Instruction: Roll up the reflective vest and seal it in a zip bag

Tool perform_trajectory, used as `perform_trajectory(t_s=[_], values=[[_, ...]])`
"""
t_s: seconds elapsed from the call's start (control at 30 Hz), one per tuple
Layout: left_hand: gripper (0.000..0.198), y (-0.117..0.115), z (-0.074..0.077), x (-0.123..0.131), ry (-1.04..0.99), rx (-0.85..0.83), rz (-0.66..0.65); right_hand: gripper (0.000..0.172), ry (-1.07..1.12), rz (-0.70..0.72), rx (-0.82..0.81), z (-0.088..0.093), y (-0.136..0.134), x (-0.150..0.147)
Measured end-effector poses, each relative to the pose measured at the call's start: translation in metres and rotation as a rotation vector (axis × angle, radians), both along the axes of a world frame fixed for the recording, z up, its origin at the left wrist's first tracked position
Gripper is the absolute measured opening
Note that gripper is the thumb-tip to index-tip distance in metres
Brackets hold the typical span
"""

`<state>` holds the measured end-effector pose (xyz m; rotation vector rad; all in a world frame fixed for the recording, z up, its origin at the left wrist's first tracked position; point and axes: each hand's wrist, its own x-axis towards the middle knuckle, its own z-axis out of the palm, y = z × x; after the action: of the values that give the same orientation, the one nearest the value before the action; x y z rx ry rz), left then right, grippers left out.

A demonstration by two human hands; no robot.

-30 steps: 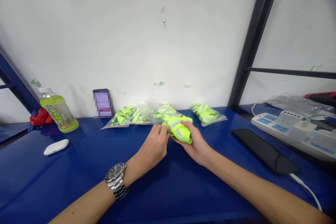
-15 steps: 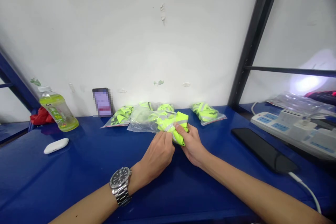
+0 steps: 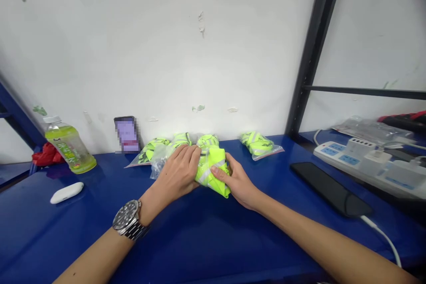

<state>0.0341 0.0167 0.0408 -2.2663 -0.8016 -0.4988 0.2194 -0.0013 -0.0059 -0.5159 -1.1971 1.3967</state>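
A folded neon-yellow reflective vest (image 3: 213,171) with silver bands is held above the blue table by both hands. My right hand (image 3: 238,182) grips its right side, thumb on top and fingers behind. My left hand (image 3: 179,171), wearing a metal watch (image 3: 128,219) at the wrist, is closed over the vest's left side, its fingertips partly hidden. Crumpled clear plastic (image 3: 159,159) shows beyond my left hand; whether the vest sits inside it, I cannot tell. Behind, along the wall, lie several bagged yellow bundles, one of them (image 3: 256,143) to the right.
On the left of the blue table (image 3: 186,248) are a drink bottle (image 3: 71,146), a white earphone case (image 3: 67,193) and red cloth (image 3: 48,155). A phone (image 3: 128,133) leans on the wall. At right lie a black phone (image 3: 329,188) with a cable and a power strip (image 3: 346,155).
My left hand has moved left and up, from the vest's lower edge to its left side. The vest has shifted slightly left, and the plastic is now more covered by my left hand.
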Motion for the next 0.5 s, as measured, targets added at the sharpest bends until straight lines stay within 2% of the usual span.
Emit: perform_trajectory(t_s=[0.13,0.23,0.5], values=[[0.047,-0.001,-0.010,0.006,-0.056,-0.028,-0.044,0.034,-0.144,-0.015,0.026,0.002,-0.006,-0.002],[0.034,-0.007,-0.017,0.012,-0.080,-0.048,-0.063,0.035,-0.256,-0.074,0.027,0.003,-0.008,-0.005],[0.049,-0.006,-0.027,0.016,-0.135,0.046,-0.092,0.037,-0.450,-0.195,0.236,0.006,-0.002,-0.002]])
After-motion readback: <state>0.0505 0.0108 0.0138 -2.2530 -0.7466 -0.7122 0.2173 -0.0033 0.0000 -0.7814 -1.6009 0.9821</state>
